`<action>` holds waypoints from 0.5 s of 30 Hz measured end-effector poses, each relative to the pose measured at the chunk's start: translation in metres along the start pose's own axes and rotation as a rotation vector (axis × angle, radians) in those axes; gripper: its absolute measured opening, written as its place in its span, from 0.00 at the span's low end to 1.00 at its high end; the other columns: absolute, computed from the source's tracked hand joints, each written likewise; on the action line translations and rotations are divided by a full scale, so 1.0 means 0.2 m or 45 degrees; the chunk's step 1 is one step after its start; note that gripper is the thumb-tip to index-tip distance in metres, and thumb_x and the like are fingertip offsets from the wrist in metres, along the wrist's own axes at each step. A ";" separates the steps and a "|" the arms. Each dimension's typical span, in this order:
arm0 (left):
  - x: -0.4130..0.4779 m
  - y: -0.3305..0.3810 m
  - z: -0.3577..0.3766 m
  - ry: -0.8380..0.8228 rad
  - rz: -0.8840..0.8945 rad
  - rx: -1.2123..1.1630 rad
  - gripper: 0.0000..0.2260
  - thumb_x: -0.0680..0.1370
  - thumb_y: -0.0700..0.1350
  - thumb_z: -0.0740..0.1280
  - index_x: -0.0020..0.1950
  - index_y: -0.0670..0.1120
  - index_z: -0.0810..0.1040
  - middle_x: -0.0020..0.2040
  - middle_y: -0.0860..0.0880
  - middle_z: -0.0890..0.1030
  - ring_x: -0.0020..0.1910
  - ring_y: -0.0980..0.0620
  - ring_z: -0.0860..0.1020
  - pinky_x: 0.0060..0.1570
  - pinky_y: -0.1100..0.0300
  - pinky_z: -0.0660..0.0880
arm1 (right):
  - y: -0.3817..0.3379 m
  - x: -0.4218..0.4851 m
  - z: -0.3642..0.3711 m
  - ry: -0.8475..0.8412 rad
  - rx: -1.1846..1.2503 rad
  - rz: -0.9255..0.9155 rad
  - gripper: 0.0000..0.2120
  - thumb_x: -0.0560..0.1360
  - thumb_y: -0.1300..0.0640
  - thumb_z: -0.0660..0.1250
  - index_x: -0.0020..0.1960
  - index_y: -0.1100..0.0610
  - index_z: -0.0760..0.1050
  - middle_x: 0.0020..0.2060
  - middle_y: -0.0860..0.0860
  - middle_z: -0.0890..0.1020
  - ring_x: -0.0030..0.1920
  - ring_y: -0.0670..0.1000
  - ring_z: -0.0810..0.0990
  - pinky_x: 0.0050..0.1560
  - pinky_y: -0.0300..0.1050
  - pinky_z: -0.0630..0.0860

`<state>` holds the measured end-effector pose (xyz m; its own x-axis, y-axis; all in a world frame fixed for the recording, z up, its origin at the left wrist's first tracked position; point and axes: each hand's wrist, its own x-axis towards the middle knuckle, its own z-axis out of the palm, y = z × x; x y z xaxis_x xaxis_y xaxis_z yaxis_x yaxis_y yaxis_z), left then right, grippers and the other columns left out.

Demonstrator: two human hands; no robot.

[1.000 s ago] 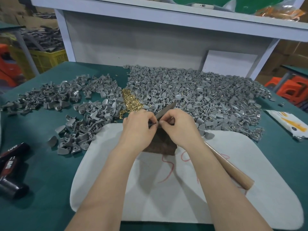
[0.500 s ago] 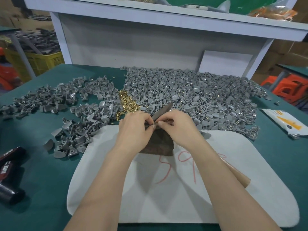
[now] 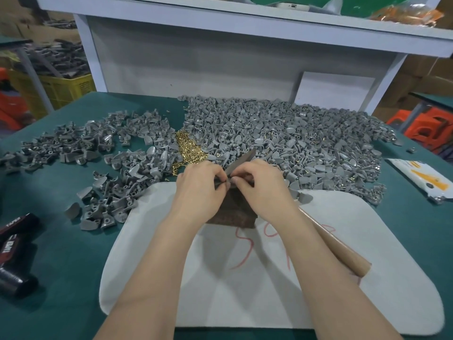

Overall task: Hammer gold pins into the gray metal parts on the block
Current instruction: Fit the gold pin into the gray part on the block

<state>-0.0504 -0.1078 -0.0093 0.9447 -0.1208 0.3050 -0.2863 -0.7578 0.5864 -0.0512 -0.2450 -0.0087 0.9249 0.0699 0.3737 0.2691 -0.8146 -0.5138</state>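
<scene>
Left hand point(image 3: 198, 190) and right hand point(image 3: 262, 190) both curled, fingertips meeting just over the block point(image 3: 228, 214). Left apparently pinching a gray part point(image 3: 219, 183); any pin there too small to see. Right wrapped round the hammer point(image 3: 241, 160) near its head, handle trailing back under the forearm. Gold pins point(image 3: 190, 150) just beyond the left hand, heap of gray parts point(image 3: 282, 141) beyond the right. Best to seat the pin upright, press the part flat on the block, slide the grip down the handle, then tap lightly.
</scene>
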 end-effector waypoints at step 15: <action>0.00 0.00 0.01 0.004 -0.002 0.021 0.03 0.76 0.45 0.67 0.47 0.49 0.80 0.50 0.51 0.78 0.55 0.45 0.72 0.57 0.48 0.69 | -0.03 -0.02 0.04 0.093 -0.059 -0.111 0.03 0.74 0.64 0.66 0.43 0.63 0.77 0.43 0.54 0.76 0.43 0.55 0.75 0.48 0.50 0.70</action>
<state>-0.0502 -0.1082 -0.0107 0.9447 -0.1176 0.3063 -0.2818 -0.7687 0.5742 -0.0555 -0.2356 -0.0124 0.8761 0.1006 0.4715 0.3332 -0.8331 -0.4415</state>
